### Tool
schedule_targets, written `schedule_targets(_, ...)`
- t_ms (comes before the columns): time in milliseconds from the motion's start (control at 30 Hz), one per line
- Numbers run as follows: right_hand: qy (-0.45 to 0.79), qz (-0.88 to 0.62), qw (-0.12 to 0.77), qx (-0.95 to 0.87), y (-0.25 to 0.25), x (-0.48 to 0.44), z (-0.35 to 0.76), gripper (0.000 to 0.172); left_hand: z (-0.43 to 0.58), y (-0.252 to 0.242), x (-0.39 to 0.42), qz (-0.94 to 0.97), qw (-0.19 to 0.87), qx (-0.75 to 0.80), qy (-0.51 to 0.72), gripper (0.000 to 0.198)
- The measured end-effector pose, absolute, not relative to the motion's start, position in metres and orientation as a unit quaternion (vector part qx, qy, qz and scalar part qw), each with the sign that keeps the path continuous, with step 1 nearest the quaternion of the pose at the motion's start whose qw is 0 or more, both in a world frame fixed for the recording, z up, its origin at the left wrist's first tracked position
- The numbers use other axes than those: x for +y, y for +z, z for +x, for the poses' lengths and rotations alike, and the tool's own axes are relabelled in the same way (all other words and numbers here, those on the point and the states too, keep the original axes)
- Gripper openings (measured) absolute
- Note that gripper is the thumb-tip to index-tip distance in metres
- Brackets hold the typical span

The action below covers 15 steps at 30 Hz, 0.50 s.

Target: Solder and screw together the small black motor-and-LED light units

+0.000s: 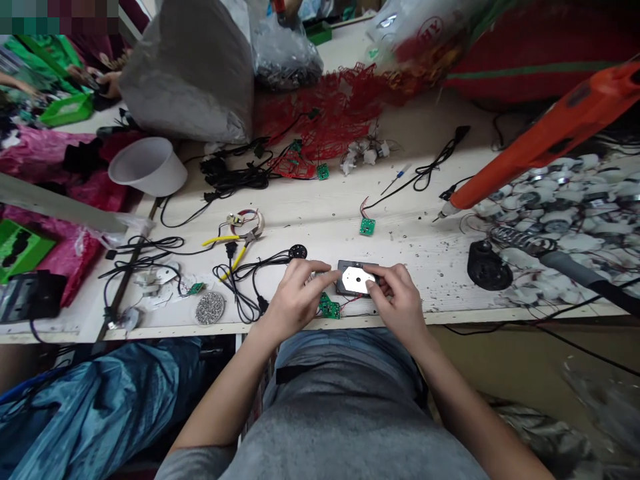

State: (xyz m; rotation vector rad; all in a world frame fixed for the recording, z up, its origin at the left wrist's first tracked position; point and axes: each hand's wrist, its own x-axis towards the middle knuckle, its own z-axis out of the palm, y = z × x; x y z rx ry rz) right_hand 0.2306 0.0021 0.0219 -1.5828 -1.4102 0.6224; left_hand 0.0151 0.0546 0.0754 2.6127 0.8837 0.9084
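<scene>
A dark rectangular housing point(341, 285) with a white-silver metal plate point(354, 281) on top lies near the table's front edge. The plate has a dark hole in its middle. My right hand point(400, 300) grips the plate and housing at their right side between thumb and fingers. At the left edge, my left hand point(295, 293) has its thumb and index finger stretched toward the housing, their tips apart; the thumb tip seems to touch it. Just below the left fingers sits a green circuit board point(330, 307) with thin red wires. A small black round part point(298, 251) lies behind the left hand.
Yellow-handled pliers point(240, 248), black cables point(235, 177) and a round dish of small metal pieces point(209, 308) are on the left. An orange electric screwdriver point(540, 140) hangs at right, above a black stand point(489, 265) and piled white parts point(560, 213). A white tub point(148, 167) stands farther back.
</scene>
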Motion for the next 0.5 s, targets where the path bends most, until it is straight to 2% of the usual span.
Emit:
schedule_targets(100, 0.246, -0.639, 0.447, -0.575, 0.022, 0.003, 0.231, 0.022, 0.026, 0.075, 0.060, 0.853, 0.203, 0.291, 0.382, 0.031)
schedule_targets(267, 0.244, -0.639, 0.440, -0.582, 0.024, 0.003, 0.231, 0.023, 0.047, 0.067, 0.069, 0.831, 0.319, 0.306, 0.337, 0.029)
schedule_targets(333, 0.246, -0.638, 0.438, -0.583, 0.025, 0.003, 0.231, 0.023, 0.049, 0.067, 0.072, 0.837, 0.322, 0.309, 0.316, 0.028)
schedule_targets(500, 0.252, -0.635, 0.443, -0.581, 0.025, 0.003, 0.231, 0.023, 0.050, 0.078, 0.078, 0.887, 0.251, 0.268, 0.281, 0.023)
